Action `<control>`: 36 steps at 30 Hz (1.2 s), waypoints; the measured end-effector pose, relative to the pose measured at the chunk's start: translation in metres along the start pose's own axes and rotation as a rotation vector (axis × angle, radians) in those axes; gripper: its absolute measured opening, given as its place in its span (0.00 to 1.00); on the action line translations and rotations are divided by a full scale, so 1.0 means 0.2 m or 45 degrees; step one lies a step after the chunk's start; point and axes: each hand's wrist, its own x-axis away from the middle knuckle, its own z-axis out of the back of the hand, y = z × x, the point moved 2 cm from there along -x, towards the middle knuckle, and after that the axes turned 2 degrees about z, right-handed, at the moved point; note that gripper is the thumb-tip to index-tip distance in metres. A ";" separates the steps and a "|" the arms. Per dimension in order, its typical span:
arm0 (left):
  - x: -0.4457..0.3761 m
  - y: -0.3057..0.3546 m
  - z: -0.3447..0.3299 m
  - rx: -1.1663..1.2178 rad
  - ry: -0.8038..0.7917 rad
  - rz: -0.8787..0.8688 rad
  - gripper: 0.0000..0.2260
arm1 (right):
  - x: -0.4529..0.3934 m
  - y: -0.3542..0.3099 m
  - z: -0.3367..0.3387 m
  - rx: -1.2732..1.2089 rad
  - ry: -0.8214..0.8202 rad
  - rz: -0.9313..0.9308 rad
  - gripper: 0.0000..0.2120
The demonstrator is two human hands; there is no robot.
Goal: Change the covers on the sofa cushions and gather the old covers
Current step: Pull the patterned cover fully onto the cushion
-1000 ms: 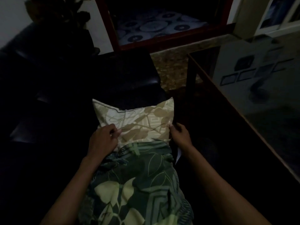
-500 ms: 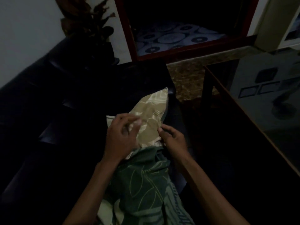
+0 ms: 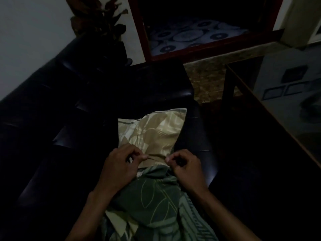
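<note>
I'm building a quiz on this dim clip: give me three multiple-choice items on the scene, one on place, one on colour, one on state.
1. Where does the beige leaf-print cushion lie?
A. black leather sofa
B. glass-topped table
C. floor

2. What colour is the leaf-print cover below the hands?
A. red
B. dark green
C. white

3. What are the left hand and right hand doing?
A. hanging idle
B. lying flat
C. pinching cloth

Answers: 1 A, the cushion rests on the dark seat; 2 B, green cloth with pale outlines; 3 C, curled fingers nip the fabric where beige meets green.

Black leather sofa (image 3: 196, 136) carries beige leaf-print cushion (image 3: 156, 133), half inside green cover (image 3: 156, 197).
</note>
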 end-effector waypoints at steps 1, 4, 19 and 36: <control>0.00 0.01 0.01 -0.001 -0.005 -0.028 0.06 | 0.03 0.01 0.00 0.019 -0.005 0.042 0.06; -0.03 0.07 -0.03 -0.076 -0.069 -0.171 0.08 | 0.01 0.00 0.03 0.039 -0.026 0.081 0.07; -0.06 0.01 -0.02 0.025 -0.066 0.004 0.14 | -0.38 0.05 -0.04 -0.383 -0.007 -0.341 0.11; -0.26 -0.09 -0.07 0.369 0.399 0.219 0.05 | -0.35 0.11 -0.18 -0.402 0.023 -0.530 0.16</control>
